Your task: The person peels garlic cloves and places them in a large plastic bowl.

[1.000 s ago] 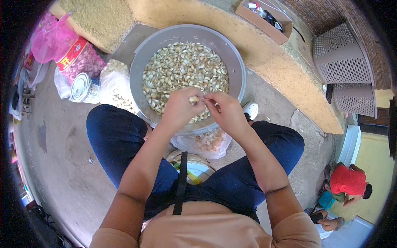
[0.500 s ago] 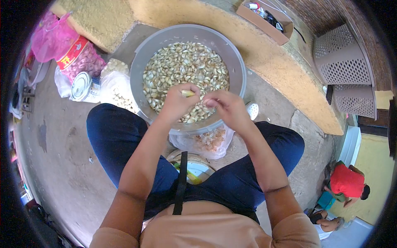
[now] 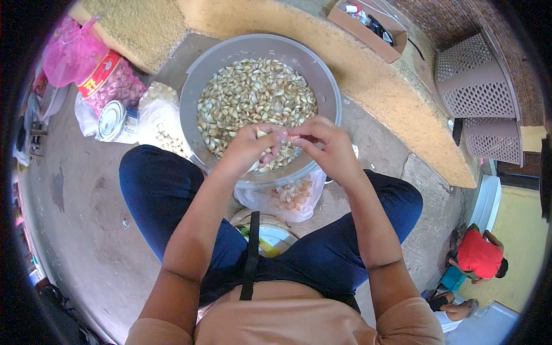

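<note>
A large grey tub (image 3: 190, 106) stands in front of me, holding many unpeeled garlic cloves (image 3: 259, 86) in water. Over its near side, my left hand (image 3: 244, 150) is closed around garlic cloves (image 3: 262, 134), whose pale sides show between the fingers. My right hand (image 3: 328, 146) meets it at the fingertips, thumb and forefinger pinched together. What lies in that pinch is too small and covered to make out. Below the tub's near rim, a clear plastic bag (image 3: 313, 201) contains papery brownish garlic skins (image 3: 292, 194).
At left are a pink mesh sack of garlic (image 3: 118, 86), a tin can (image 3: 112, 121) and a white bag of peeled cloves (image 3: 169, 135). A low yellow wall (image 3: 397, 115) curves behind the tub, bearing a cardboard box (image 3: 368, 31). A person in red (image 3: 480, 253) crouches at far right.
My hands have come together at the fingertips. The left has turned, showing more pale cloves in its grip, and the right has shifted slightly right. The person in red has bent slightly.
</note>
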`<state>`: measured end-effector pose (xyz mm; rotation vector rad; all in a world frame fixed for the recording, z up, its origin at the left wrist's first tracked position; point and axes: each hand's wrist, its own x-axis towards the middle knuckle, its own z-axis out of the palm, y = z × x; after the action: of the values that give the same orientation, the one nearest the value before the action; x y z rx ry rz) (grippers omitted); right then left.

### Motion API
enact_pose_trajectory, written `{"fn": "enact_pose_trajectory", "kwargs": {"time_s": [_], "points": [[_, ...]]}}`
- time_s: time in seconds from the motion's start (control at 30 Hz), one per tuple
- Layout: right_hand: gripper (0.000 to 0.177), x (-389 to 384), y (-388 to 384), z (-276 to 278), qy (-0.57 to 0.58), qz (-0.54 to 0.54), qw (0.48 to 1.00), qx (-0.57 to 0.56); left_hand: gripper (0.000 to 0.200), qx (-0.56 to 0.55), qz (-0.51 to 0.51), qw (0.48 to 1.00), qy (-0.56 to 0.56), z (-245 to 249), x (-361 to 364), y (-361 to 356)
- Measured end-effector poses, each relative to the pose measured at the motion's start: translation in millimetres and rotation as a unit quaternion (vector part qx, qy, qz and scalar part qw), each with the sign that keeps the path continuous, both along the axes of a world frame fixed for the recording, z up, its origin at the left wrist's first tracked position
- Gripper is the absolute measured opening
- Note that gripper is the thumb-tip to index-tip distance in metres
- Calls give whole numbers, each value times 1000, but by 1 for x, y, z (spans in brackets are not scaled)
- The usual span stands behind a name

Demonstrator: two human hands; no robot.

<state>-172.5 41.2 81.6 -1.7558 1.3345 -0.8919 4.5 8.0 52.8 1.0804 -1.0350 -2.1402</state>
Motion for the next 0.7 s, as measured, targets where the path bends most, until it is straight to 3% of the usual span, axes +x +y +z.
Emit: {"fn": "enact_pose_trajectory", "kwargs": {"time_s": [0.13,0.6,0.7], "points": [[17,-2,1,1,-5,23,999,-40,17,103,-27,992,73,-3,3,1],[17,2,9,9,-110,-16,994,22,16,91,0,986,140,3,-2,9],[23,4,11,4,-183,-4,983,27,16,70,-3,988,139,7,-5,12]]}}
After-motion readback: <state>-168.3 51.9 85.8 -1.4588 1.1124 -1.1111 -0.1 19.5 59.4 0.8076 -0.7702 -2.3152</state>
